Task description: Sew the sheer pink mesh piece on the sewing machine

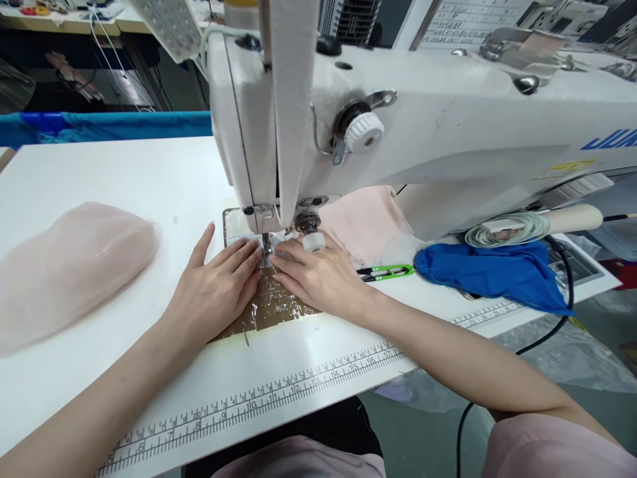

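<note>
My left hand lies palm down just left of the presser foot of a white sewing machine. Its fingers are stretched out and its little finger is spread away. From the right, my right hand reaches to the foot, thumb and fingers drawn close together at the needle area. Whatever lies under those fingertips is too small or hidden to make out. Both hands rest over a brown, shiny taped plate. Pale pink fabric lies behind my right hand, under the machine arm.
Sheer pink fabric lies at the left of the white table. Right of my right hand are green-handled thread snips, a blue cloth bundle and a coiled pale tape. A printed ruler runs along the front edge.
</note>
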### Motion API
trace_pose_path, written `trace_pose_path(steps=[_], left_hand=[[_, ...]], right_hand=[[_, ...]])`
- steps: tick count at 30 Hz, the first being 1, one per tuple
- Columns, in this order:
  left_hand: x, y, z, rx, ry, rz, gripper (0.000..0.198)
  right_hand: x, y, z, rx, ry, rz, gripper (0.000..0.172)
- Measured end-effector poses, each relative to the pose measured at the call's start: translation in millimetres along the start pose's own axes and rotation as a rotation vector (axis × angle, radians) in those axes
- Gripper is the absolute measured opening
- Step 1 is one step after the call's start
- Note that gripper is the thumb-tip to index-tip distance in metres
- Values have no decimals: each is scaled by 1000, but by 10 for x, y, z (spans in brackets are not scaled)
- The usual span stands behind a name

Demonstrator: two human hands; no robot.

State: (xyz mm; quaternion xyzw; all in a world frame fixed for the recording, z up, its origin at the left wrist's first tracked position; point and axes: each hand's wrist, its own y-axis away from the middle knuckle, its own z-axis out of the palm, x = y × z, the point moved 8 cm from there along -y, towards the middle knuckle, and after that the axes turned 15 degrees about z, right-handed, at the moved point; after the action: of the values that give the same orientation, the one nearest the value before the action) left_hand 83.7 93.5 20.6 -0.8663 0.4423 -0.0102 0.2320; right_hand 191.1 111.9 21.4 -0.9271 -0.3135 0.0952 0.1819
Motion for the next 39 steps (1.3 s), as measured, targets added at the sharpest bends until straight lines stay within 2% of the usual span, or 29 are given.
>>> trace_pose_path(steps=[11, 18, 20, 23, 25, 27, 28, 30, 32, 34, 37, 39], left_hand=[[-73, 10, 38, -26, 84, -99, 37], [-81, 43, -61, -14, 38, -83, 34], [-45, 45, -108, 15, 19, -50, 32], [40, 38, -176, 67, 23, -1, 34], [64, 38, -199, 85, 121, -12, 35], [59, 40, -215, 90, 347, -42, 26], [43, 43, -225, 87, 496, -71, 21], [-24, 62, -257, 62, 786, -182, 15], [-132, 96, -355, 56, 956, -331, 20], [-234, 112, -537, 76, 987, -415, 27], [-273, 117, -845, 48, 849, -395, 31], [-189, 153, -1021, 0, 673, -340, 33]], right_hand=[[95, -1, -26, -36, -7, 27, 32], [102, -1, -31, 6, -41, 35, 30], [102, -3, -21, -22, -63, 54, 29], [143, -16, -42, -151, -285, 141, 31], [138, -8, -28, -373, -670, 189, 22], [80, 27, -9, -653, -1126, 230, 5], [61, 40, -10, -761, -1314, 263, 8], [75, 30, -17, -841, -1546, 351, 22], [63, 11, -2, -876, -1610, 401, 34], [-12, 1, 22, -931, -1563, 409, 39], [-143, -32, 13, -936, -1399, 392, 24], [-194, -76, -42, -843, -1272, 390, 16]])
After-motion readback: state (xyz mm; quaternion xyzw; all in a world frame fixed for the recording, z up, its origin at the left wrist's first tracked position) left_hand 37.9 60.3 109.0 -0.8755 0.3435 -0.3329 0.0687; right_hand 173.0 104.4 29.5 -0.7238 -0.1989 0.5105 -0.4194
